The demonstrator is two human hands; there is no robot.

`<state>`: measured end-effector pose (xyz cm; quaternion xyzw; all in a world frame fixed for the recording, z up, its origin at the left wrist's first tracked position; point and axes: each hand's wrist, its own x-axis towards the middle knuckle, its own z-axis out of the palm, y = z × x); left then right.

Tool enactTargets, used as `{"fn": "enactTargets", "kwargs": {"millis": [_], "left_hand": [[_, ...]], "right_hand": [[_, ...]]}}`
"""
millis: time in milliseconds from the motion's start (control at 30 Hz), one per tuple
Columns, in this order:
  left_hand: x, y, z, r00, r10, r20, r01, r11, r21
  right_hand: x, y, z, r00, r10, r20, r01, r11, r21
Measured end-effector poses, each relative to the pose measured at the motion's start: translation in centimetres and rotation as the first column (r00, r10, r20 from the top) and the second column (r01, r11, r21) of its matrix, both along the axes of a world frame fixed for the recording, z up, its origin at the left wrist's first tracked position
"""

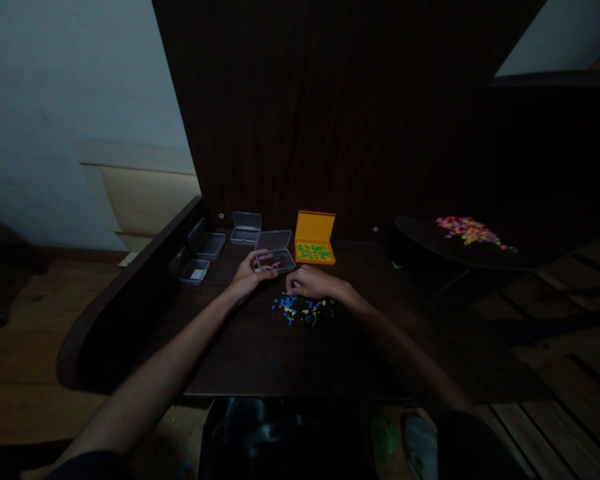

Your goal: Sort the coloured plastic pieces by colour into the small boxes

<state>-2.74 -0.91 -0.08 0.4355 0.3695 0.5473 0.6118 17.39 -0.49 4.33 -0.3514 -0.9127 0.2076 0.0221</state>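
My left hand (249,272) rests at the near edge of a clear open box (275,255) that holds reddish pieces, its fingers curled against the box. My right hand (311,281) lies knuckles up just above a small heap of blue and yellow pieces (303,311) on the dark table (260,353), fingertips pinched together at the heap's left side. What the fingertips hold is too small to see. An open orange box (314,245) with green pieces stands right behind that hand.
Three more clear boxes (245,227) (209,244) (194,271) sit open along the table's back left. A heap of pink and yellow pieces (467,231) lies on a dark shelf at right. A tall dark panel rises behind the table.
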Motion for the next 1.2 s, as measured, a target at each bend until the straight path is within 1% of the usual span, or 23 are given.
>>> {"fn": "enactTargets", "kwargs": {"millis": [100, 267, 467, 567, 633, 733, 833, 933, 1033, 1100, 1200], "left_hand": [[0.1, -0.1, 0.1, 1.0, 0.006, -0.003, -0.006, 1.0, -0.012], [0.1, -0.2, 0.3, 1.0, 0.011, -0.022, -0.012, 1.0, -0.029], [0.1, -0.1, 0.0, 1.0, -0.011, -0.01, 0.01, 1.0, -0.022], [0.1, 0.0, -0.2, 1.0, -0.006, -0.02, 0.005, 1.0, -0.016], [0.0, 0.0, -0.4, 1.0, -0.014, -0.026, 0.014, 1.0, -0.002], [0.1, 0.0, -0.4, 0.999, -0.037, -0.026, 0.037, 0.999, 0.006], [0.3, -0.2, -0.2, 0.998, -0.058, -0.018, 0.058, 0.998, -0.017], [0.5, -0.5, -0.1, 0.996, -0.093, -0.016, 0.093, 0.995, -0.03], [0.7, -0.7, -0.1, 0.992, -0.125, -0.023, 0.125, 0.992, -0.022], [0.7, -0.7, -0.1, 0.989, -0.146, -0.025, 0.146, 0.989, -0.015], [0.7, -0.7, -0.3, 0.987, -0.16, -0.033, 0.16, 0.987, -0.018]], "right_hand": [[0.3, -0.2, 0.3, 1.0, -0.013, 0.001, 0.013, 1.0, -0.014], [0.8, -0.3, 0.9, 0.999, 0.001, 0.033, 0.0, 1.0, -0.014], [0.8, -0.6, 0.6, 0.999, -0.015, 0.049, 0.014, 1.0, 0.019], [0.7, -0.8, 0.7, 0.998, -0.019, 0.052, 0.018, 1.0, 0.016], [0.8, -0.8, 1.0, 0.999, -0.01, 0.033, 0.01, 1.0, -0.006], [1.1, -0.5, 1.7, 0.999, -0.022, -0.049, 0.021, 0.999, -0.028], [1.6, 0.2, 2.4, 0.991, -0.076, -0.112, 0.08, 0.996, 0.031], [1.7, 0.9, 2.8, 0.987, -0.118, -0.104, 0.131, 0.983, 0.128], [1.6, 1.2, 2.9, 0.993, -0.103, -0.054, 0.11, 0.979, 0.17], [1.4, 1.3, 2.8, 0.996, -0.084, -0.021, 0.086, 0.981, 0.174], [1.2, 1.4, 2.6, 0.996, -0.088, 0.011, 0.084, 0.98, 0.182]]}}
